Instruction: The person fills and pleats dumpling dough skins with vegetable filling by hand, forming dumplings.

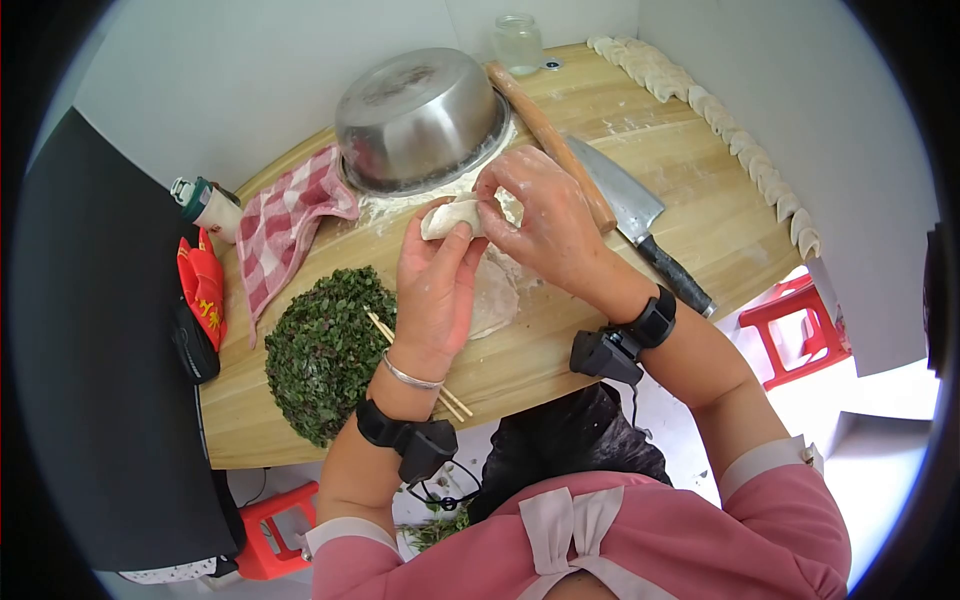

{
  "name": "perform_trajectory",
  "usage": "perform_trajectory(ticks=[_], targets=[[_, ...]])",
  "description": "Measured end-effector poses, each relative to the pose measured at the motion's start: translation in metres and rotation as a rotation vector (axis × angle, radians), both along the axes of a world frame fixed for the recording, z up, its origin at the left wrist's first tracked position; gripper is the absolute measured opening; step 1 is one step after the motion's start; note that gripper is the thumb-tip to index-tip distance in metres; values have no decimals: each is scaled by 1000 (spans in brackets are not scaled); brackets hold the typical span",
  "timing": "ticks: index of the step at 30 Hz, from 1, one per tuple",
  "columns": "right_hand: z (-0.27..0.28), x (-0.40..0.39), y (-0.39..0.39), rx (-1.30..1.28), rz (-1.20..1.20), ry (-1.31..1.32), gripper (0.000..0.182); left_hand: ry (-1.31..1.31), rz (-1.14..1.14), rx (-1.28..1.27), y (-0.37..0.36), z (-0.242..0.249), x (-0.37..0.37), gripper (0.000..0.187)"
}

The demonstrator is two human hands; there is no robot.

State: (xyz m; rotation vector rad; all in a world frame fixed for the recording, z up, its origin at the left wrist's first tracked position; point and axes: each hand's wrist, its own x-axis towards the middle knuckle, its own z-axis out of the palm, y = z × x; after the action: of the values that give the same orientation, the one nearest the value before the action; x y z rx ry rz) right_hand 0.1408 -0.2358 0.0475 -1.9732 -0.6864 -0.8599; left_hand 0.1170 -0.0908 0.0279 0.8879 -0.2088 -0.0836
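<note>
A pale, folded dumpling point(446, 219) is held up above the floury middle of the wooden table. My left hand point(437, 285) supports it between thumb and fingers. At its right end, my right hand point(545, 220) pinches the dough edge with thumb and forefinger; the exact fold there is partly hidden. Below the hands lies a thin, flat piece of dough point(493, 303). To the left of my left wrist is a big heap of chopped dark greens point(325, 350), its container hidden. Wooden chopsticks point(452, 402) rest against it, passing partly behind my left wrist.
An upturned metal basin point(420, 120), a rolling pin point(545, 130) and a cleaver point(620, 190) lie beyond my hands. Finished dumplings point(745, 145) line the right edge. A checked cloth point(285, 225), a bottle point(215, 212) and a glass jar point(517, 45) are around the back.
</note>
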Motion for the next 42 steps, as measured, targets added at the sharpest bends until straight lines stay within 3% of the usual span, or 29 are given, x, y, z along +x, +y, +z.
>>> perform_trajectory(ticks=[12,18,21,25,27,28,30,42], targets=[[0,4,-5,-10,90,-30,18,-58,-37,332,6,13,2,36],[3,3,-9,-24,198,-64,16,-17,-93,477,22,20,8,26],[10,-2,-11,101,286,-26,17,-43,-61,395,35,26,9,26],[11,-3,-14,49,297,30,19,-55,-46,261,55,23,15,28],[8,-1,-14,-84,319,49,23,-149,-262,149,63,21,19,29],[8,-2,-13,-81,316,51,23,-146,-266,150,61,21,18,29],[6,-2,-11,-113,344,68,24,-77,-81,227,51,22,12,28],[-2,0,-5,-165,244,-6,15,-57,28,249,38,24,11,20]])
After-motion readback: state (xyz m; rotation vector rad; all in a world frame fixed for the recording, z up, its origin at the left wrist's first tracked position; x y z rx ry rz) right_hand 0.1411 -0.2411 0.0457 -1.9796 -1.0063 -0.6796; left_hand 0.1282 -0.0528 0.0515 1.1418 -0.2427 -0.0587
